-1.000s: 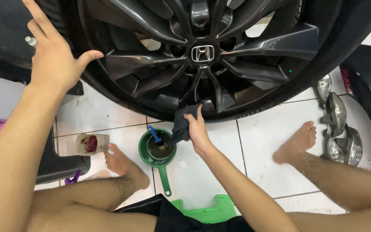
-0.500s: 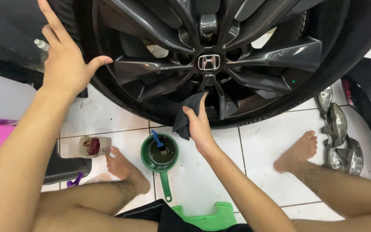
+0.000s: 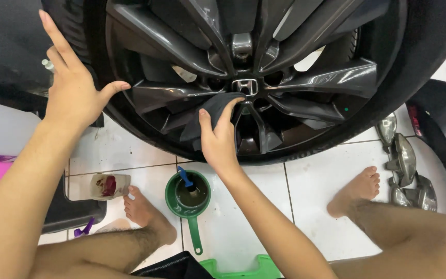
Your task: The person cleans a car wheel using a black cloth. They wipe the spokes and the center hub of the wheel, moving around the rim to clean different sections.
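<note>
Left arm extends up and forward from the lower left. The left hand (image 3: 76, 90) is raised flat against the black rubber tyre (image 3: 86, 57), wrist bent back, fingers pointing up. Right arm runs diagonally from the lower right to the wheel centre. The right hand (image 3: 218, 137) is pressed against the dark grey multi-spoke alloy wheel (image 3: 285, 77), just below and left of the hub.

Change since the earlier frames: the right hand and its cloth have climbed from the lower rim edge toward the hub. The left hand has kept its bracing spot on the tyre.

Left hand: fully open, fingers spread, thumb stretched toward the rim; palm touching the tyre, holding nothing. Right hand: fingers curled over a dark grey cleaning cloth (image 3: 207, 111), pinning it against a spoke, fingertips reaching nearly to the hub cap. The cloth hangs partly loose to the left of the hand.

On the white tiled floor (image 3: 311, 191), directly below the right wrist, stands a green round plastic dipper with a long handle (image 3: 188, 199), a blue-handled brush (image 3: 184, 178) standing in it. Both bare feet rest on the tiles, either side of the dipper.
</note>
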